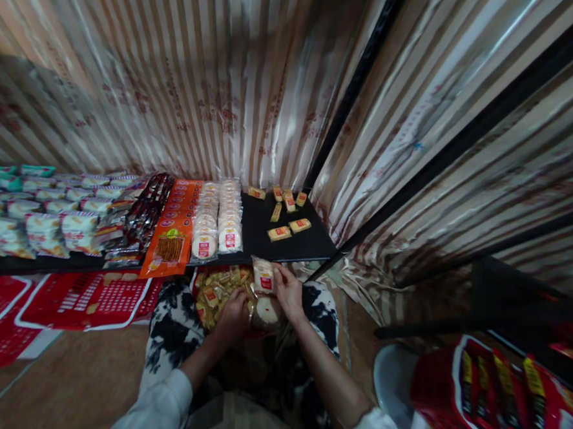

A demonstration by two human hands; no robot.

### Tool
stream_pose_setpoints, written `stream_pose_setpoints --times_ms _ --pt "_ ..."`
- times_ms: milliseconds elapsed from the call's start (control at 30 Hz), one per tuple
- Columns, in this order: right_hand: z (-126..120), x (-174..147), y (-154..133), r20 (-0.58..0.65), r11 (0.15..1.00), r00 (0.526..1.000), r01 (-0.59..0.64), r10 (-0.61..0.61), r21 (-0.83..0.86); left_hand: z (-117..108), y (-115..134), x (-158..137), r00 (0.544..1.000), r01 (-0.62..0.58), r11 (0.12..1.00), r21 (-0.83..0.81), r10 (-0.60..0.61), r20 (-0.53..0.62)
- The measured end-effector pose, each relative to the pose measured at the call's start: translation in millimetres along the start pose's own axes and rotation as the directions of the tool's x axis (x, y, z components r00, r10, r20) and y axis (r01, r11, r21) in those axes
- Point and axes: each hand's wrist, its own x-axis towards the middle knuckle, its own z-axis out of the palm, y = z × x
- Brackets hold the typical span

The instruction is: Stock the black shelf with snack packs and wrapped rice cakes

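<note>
My right hand [289,295] pinches a round cracker packet [264,276], clear-wrapped with a red label, just below the shelf's front edge. My left hand [232,316] is among small yellow-wrapped snack packets [209,286] in an open bag between my knees. Its fingers are curled, and whatever they hold is hidden. Another pale round packet [266,310] lies beside the yellow ones, under my right hand. Two rows of similar round cracker packets [230,227] stand on the black shelf [255,243]. To their right, several small yellow packets [279,233] lie scattered.
Left along the shelf are an orange snack bag [171,233], dark shiny packets [143,215] and rows of white packets [45,232]. Black poles [388,217] slant in front of the striped curtain [216,94]. Red printed bags [91,300] hang at left; another red bag [493,395] sits lower right.
</note>
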Motion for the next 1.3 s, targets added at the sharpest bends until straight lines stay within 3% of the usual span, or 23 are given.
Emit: stream_pose_setpoints --times_ms 100,200,300,400,500,700,833,967,1133,1233,1300 --pt "6.2 -3.1 8.0 0.012 0.994 0.996 0.094 -0.093 -0.064 -2.3 -2.1 -2.7 1.0 0.006 1.0 0.018 -0.007 0.03" --pt "14.2 -15.8 18.5 0.115 0.968 0.98 0.18 -0.162 -0.176 -3.6 -3.5 -7.3 0.998 0.023 1.0 0.013 -0.024 0.051" --pt "21.4 -31.1 25.8 0.251 0.944 0.957 0.209 -0.144 -0.254 -4.8 -4.2 -11.3 0.996 0.055 0.998 -0.007 -0.054 0.066" --pt "24.3 -38.1 27.7 0.301 0.947 0.947 0.192 -0.11 -0.257 -6.2 -4.9 -12.8 0.992 0.089 0.996 -0.011 -0.088 0.093" --pt "23.0 -36.1 27.6 0.296 0.977 0.954 0.107 -0.048 -0.187 -6.1 -5.3 -12.6 0.991 0.095 0.995 -0.021 -0.092 0.102" --pt "17.7 -29.1 26.7 0.212 0.965 0.945 -0.262 0.251 0.026 1.5 -4.9 -13.5 0.995 0.068 0.997 -0.028 -0.066 0.069" --pt "10.9 -22.8 18.0 0.079 0.963 0.973 -0.225 0.215 0.15 3.3 -3.9 -14.2 0.998 0.062 0.996 -0.061 -0.059 0.038" --pt "3.4 -14.5 3.9 0.0 0.96 0.984 -0.175 0.18 0.218 -1.8 0.0 -10.6 0.991 0.131 0.988 -0.088 -0.128 0.037" --pt "2.1 -11.6 -11.4 0.065 0.925 0.979 -0.202 0.191 0.323 -9.2 6.0 -0.5 0.951 0.301 0.927 -0.224 -0.309 0.0" --pt "6.0 -13.7 -17.4 0.141 0.869 0.964 -0.264 0.225 0.419 -11.1 8.0 4.4 0.902 0.393 0.832 -0.39 -0.432 -0.013" --pt "9.3 -15.3 -21.1 0.179 0.835 0.955 -0.294 0.236 0.466 -11.0 8.1 5.7 0.888 0.393 0.746 -0.538 -0.46 0.011"
